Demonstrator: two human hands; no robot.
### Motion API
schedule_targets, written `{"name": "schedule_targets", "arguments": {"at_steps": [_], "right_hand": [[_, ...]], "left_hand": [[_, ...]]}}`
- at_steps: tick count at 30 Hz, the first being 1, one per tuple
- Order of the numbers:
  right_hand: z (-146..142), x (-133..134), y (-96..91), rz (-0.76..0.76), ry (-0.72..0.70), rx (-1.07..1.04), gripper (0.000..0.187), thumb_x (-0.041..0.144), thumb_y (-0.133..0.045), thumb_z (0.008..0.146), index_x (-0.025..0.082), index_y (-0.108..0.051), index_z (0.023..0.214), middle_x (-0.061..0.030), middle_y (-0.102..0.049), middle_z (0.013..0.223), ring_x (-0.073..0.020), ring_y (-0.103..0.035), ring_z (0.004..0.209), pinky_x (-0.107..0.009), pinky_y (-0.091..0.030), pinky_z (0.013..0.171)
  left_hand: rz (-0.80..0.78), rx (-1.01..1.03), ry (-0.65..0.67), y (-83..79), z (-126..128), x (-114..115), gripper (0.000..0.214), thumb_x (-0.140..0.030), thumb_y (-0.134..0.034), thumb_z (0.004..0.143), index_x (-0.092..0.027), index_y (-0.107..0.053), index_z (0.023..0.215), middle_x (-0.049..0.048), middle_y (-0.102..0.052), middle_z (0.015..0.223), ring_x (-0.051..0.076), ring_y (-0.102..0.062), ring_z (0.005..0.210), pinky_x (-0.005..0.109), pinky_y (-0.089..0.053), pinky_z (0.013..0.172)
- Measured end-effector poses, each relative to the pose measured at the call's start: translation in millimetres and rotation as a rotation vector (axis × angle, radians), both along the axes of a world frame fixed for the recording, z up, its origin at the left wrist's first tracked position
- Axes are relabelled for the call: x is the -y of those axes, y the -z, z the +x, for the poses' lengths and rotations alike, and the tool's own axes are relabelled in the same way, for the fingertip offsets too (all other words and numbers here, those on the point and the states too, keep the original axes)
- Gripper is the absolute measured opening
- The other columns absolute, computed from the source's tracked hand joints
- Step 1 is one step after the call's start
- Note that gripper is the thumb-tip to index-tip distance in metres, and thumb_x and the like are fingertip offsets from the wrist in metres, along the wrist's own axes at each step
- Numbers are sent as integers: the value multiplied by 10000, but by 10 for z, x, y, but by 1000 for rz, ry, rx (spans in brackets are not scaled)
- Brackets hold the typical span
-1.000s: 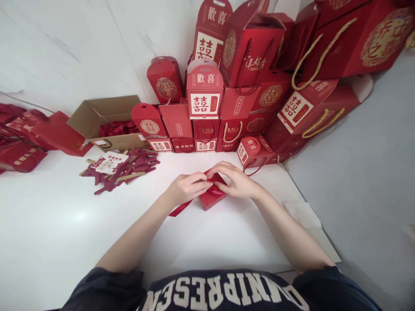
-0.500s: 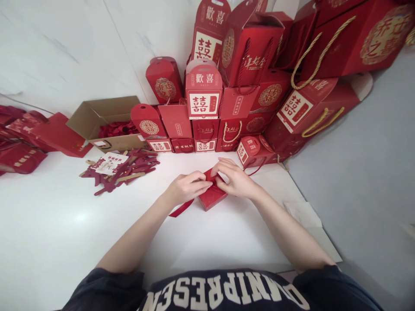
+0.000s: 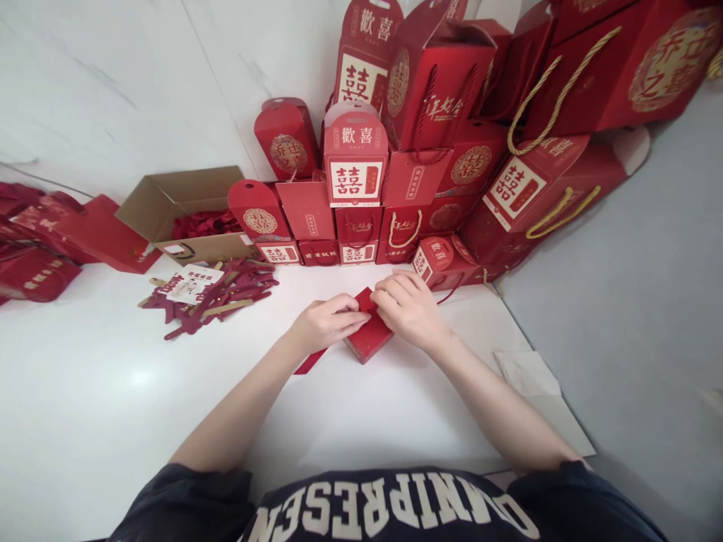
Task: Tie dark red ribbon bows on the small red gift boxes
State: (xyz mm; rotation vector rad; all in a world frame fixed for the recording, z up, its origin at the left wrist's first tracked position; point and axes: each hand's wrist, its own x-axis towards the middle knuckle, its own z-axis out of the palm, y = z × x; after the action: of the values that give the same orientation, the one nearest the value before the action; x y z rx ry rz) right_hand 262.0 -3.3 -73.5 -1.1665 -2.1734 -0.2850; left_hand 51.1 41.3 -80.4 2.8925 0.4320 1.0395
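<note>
- Left hand (image 3: 323,324): fingers curled, pinching red ribbon (image 3: 309,363) at top of small red gift box (image 3: 370,340).
- Right hand (image 3: 407,307): fingers bent, pressing on box top, touching left fingertips.
- Box: resting on white table (image 3: 102,391), near centre.
- Behind: stacked red gift bags (image 3: 355,162); open cardboard carton (image 3: 181,211) at left.

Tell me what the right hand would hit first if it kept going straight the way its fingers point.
The right hand points left across the small red box, toward the left hand. Their fingertips nearly meet over the box, so it would probably touch the left hand's fingers first, though depth is hard to judge.
</note>
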Motion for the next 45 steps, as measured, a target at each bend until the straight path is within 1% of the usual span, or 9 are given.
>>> {"name": "schedule_targets", "arguments": {"at_steps": [8, 10, 13, 16, 21, 26, 30, 36, 45], "right_hand": [[503, -152, -188, -158, 238, -427, 210, 150, -466, 895, 226, -615, 1023, -58, -674, 1030, -206, -625, 981, -340, -481, 871], [720, -154, -235, -373, 228, -328, 216, 176, -560, 831, 228, -619, 1032, -58, -676, 1056, -231, -627, 971, -373, -481, 865], [868, -111, -250, -887, -13, -124, 397, 322, -744, 706, 232, -621, 1073, -64, -692, 1042, -274, -608, 1027, -394, -479, 876], [758, -92, -202, -1179, -166, -258, 584, 496, -724, 725, 233, -536, 1211, -73, -673, 1089, -241, -618, 1018, -357, -493, 853], [466, -156, -97, -1241, -187, -586, 454, 600, -380, 923, 193, -547, 1032, -9, -641, 814, -145, -619, 761, -299, -484, 757], [427, -140, -103, -1363, -327, -740, 328, 506, -564, 873, 215, -484, 1003, 67, -568, 616, -94, -495, 488, -230, -390, 518], [425, -126, -141, -1267, -457, -820, 307, 347, -715, 779, 192, -550, 987, 34, -613, 735, -91, -552, 627, -222, -419, 600], [452, -164, -121, -1216, -353, -833, 291, 305, -761, 705, 162, -613, 910, -17, -646, 836, -142, -616, 801, -295, -475, 782], [624, -145, -137, -1221, -288, -764, 277, 336, -726, 743, 179, -587, 924, 1, -597, 798, -115, -558, 686, -230, -437, 557]], "left_hand": [[-106, -31, 41, 117, 4, 23, 145, -234, -571, 908, -196, -696, 972, 25, -655, 904, 73, -625, 688, 185, -480, 615], [-132, -25, 43, 124, 1, 21, 142, -234, -576, 905, -195, -695, 973, 24, -654, 903, 74, -625, 687, 187, -481, 615], [-133, -20, 55, 97, 3, 20, 149, -225, -583, 900, -197, -695, 995, 26, -649, 896, 73, -626, 685, 182, -485, 614], [-102, -27, 67, 58, 3, 21, 165, -221, -574, 904, -209, -699, 1011, 28, -646, 898, 73, -630, 693, 175, -493, 622], [-85, -37, 75, 39, -11, 34, 179, -207, -571, 903, -206, -701, 1025, 42, -652, 907, 84, -631, 706, 182, -508, 638], [-131, -25, 105, 37, -15, 36, 178, -198, -568, 902, -189, -713, 1005, 59, -661, 911, 92, -639, 712, 189, -522, 648], [-243, 15, 145, 10, 8, 14, 157, -195, -594, 886, -188, -727, 969, 68, -670, 915, 104, -647, 746, 199, -533, 676], [-521, 38, 90, -170, 31, 67, 212, -201, -644, 849, -206, -711, 1051, 61, -643, 931, 113, -641, 762, 244, -543, 747], [-902, -37, -161, -374, -30, 118, 308, -296, -720, 764, -212, -684, 1058, 26, -607, 891, 91, -577, 608, 227, -503, 580]]}}
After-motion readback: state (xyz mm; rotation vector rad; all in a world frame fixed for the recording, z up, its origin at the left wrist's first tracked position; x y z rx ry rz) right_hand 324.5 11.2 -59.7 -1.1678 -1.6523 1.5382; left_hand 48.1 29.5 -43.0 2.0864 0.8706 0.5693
